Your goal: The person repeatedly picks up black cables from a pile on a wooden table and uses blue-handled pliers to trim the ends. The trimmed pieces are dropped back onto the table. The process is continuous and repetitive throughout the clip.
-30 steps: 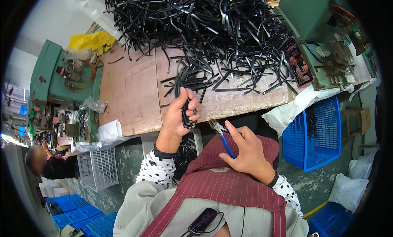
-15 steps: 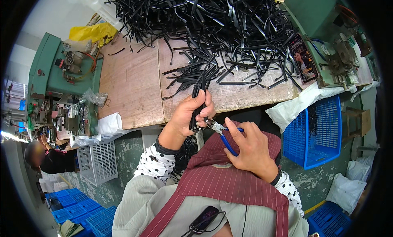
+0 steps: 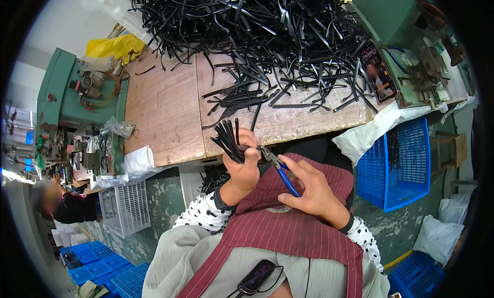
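My left hand, just off the near edge of the table, is closed round a bundle of black eyeglass temples. Their curved tips fan out upward and left. A single temple sticks up beside the fingers. My right hand holds cutting pliers with blue handles, thumb and fingers wrapped about the grips. The metal jaws meet the left fingertips at the bundle's other end; what lies between them is too small to make out.
A big heap of black temples covers the table's far side, with loose ones nearer. Green machines flank the wooden tabletop. A dark phone-like screen leans at right. Below stand a blue crate and a white crate.
My left hand has turned and lowered the bundle, so its tips now fan to the upper left. The pliers stay near the left fingertips, their handles drawn closer together.
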Demonstrator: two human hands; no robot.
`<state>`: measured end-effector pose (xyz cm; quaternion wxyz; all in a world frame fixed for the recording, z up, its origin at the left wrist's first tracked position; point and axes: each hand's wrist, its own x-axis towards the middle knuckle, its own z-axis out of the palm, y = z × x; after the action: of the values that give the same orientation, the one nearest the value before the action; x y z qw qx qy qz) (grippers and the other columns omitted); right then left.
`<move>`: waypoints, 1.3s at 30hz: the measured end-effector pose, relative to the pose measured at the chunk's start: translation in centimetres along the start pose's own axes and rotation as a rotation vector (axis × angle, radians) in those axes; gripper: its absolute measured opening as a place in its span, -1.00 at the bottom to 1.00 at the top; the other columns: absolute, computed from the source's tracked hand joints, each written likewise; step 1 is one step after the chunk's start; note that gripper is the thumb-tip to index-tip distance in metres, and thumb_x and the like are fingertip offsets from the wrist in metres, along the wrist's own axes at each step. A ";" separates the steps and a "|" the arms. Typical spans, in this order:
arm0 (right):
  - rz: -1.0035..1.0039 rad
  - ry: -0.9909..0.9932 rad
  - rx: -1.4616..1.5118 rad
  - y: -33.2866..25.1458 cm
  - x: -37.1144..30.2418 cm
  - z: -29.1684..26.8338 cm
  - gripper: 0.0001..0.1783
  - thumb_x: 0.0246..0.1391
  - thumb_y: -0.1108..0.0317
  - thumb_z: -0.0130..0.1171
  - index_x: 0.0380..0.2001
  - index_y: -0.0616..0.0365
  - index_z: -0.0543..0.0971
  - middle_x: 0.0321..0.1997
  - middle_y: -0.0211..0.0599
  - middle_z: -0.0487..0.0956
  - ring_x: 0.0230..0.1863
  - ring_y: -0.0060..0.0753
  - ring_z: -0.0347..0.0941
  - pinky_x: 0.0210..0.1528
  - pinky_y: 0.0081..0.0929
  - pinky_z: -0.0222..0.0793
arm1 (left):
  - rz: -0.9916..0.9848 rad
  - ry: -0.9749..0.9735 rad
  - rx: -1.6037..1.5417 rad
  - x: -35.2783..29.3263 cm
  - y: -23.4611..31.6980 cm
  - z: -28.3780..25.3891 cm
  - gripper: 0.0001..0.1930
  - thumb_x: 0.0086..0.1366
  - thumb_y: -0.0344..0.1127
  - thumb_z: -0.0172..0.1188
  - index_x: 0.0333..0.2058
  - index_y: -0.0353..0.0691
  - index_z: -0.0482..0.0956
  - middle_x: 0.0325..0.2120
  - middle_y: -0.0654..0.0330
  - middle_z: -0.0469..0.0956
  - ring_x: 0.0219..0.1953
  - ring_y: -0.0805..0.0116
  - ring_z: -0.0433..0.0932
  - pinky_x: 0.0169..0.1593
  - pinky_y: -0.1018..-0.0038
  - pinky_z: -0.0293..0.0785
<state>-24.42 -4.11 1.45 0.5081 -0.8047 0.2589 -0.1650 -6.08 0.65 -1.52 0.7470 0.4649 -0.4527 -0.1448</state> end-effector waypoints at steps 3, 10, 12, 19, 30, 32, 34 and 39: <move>-0.024 0.015 0.002 0.5 -0.1 0.2 -0.09 -0.26 0.29 0.44 0.27 0.00 0.36 -0.41 -0.19 0.44 -0.41 -0.16 0.47 -0.30 -0.30 0.45 | -0.256 0.131 -0.036 -0.3 0.8 0.4 -0.68 0.41 -0.12 0.09 -0.37 -0.29 0.38 -0.35 0.17 0.38 -0.58 0.60 0.30 -0.51 0.64 0.30; 0.061 -0.016 0.027 0.6 -0.2 0.3 -0.13 -0.20 0.33 0.41 0.27 0.00 0.36 -0.44 -0.20 0.47 -0.46 -0.25 0.49 -0.35 -0.36 0.48 | -0.778 0.159 -0.368 2.1 0.7 -0.5 -0.74 0.44 -0.20 0.03 -0.38 -0.24 0.42 -0.54 0.27 0.39 -0.60 0.54 0.34 -0.51 0.61 0.30; 0.096 -0.013 0.050 0.6 -0.3 0.3 -0.13 -0.20 0.32 0.41 0.28 0.00 0.35 -0.44 -0.21 0.47 -0.46 -0.27 0.49 -0.35 -0.37 0.48 | -0.629 0.037 -0.048 2.4 -1.6 -1.5 -0.75 0.43 -0.20 0.06 -0.35 -0.26 0.45 -0.53 0.28 0.41 -0.58 0.51 0.39 -0.48 0.57 0.34; 0.100 0.002 0.022 0.5 -0.5 0.2 -0.11 -0.19 0.27 0.43 0.29 0.00 0.34 -0.41 -0.22 0.47 -0.46 -0.29 0.48 -0.34 -0.38 0.48 | -0.180 -0.365 1.279 5.6 -4.8 -1.1 -0.79 0.17 -0.29 0.24 -0.31 -0.29 0.52 -0.40 -0.03 0.54 -0.36 -0.10 0.56 -0.28 0.16 0.49; 0.097 0.049 -0.002 0.7 -0.6 0.0 -0.08 -0.22 0.20 0.45 0.29 0.03 0.33 -0.33 -0.15 0.47 -0.30 -0.18 0.51 -0.23 -0.33 0.48 | -0.196 -0.166 0.542 13.0 -1.7 0.2 -0.81 0.17 -0.37 0.30 -0.23 -0.24 0.62 -0.49 0.13 0.59 -0.43 0.37 0.54 -0.29 0.46 0.44; 0.060 0.079 -0.016 0.7 -0.6 0.0 -0.08 -0.23 0.21 0.46 0.28 0.04 0.33 -0.32 -0.16 0.47 -0.29 -0.18 0.51 -0.23 -0.32 0.48 | -0.185 -0.062 0.348 11.9 -0.3 -0.1 -0.84 0.24 -0.38 0.26 -0.23 -0.31 0.59 -0.42 0.26 0.60 -0.42 0.50 0.50 -0.33 0.55 0.40; 0.033 0.115 -0.038 0.8 -0.5 -0.2 -0.07 -0.25 0.22 0.46 0.28 0.04 0.33 -0.31 -0.17 0.47 -0.29 -0.17 0.50 -0.22 -0.32 0.48 | -0.215 -0.111 0.187 10.0 0.1 -1.5 -0.84 0.31 -0.39 0.20 -0.18 -0.30 0.53 -0.37 0.28 0.59 -0.49 0.62 0.42 -0.40 0.66 0.33; -0.004 0.182 -0.110 0.8 -0.1 -0.4 -0.05 -0.31 0.28 0.47 0.26 0.06 0.34 -0.31 -0.23 0.43 -0.33 -0.20 0.46 -0.27 -0.34 0.43 | -0.479 0.069 0.228 3.2 -6.1 -3.5 -0.83 0.36 -0.27 0.18 -0.21 -0.23 0.47 -0.51 0.37 0.46 -0.57 0.65 0.35 -0.47 0.67 0.30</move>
<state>-24.93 -4.65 0.95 0.4372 -0.8135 0.3110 -0.2242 -0.29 -2.62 -5.38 0.6492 0.6446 -0.3176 -0.2494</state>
